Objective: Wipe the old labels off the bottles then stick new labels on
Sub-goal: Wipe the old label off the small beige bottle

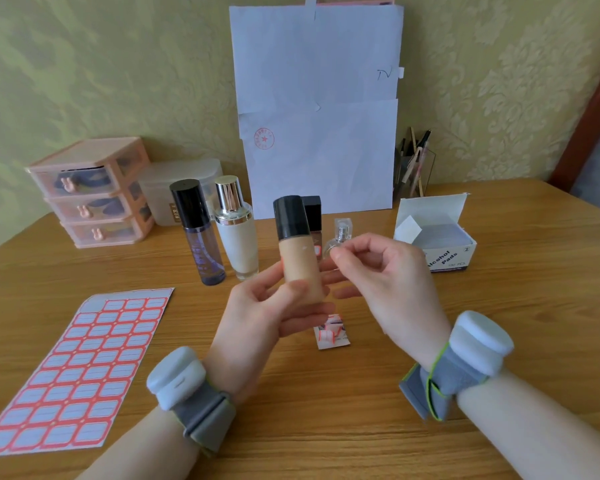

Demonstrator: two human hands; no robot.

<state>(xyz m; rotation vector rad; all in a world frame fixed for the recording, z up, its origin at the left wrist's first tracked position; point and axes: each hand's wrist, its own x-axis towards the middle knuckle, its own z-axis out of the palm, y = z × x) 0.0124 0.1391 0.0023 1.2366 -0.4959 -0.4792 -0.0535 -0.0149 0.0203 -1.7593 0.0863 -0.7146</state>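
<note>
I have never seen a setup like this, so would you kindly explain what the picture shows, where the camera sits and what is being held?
There is no machine: these are a person's bare hands, filmed by one camera worn on the head, looking down. The left hand holds a beige bottle with a black cap; the right hand pinches thumb and finger together beside it; whether on anything, I cannot tell. On the wooden table are a label sheet, a box of alcohol pads, other bottles and crumpled labels.
</note>
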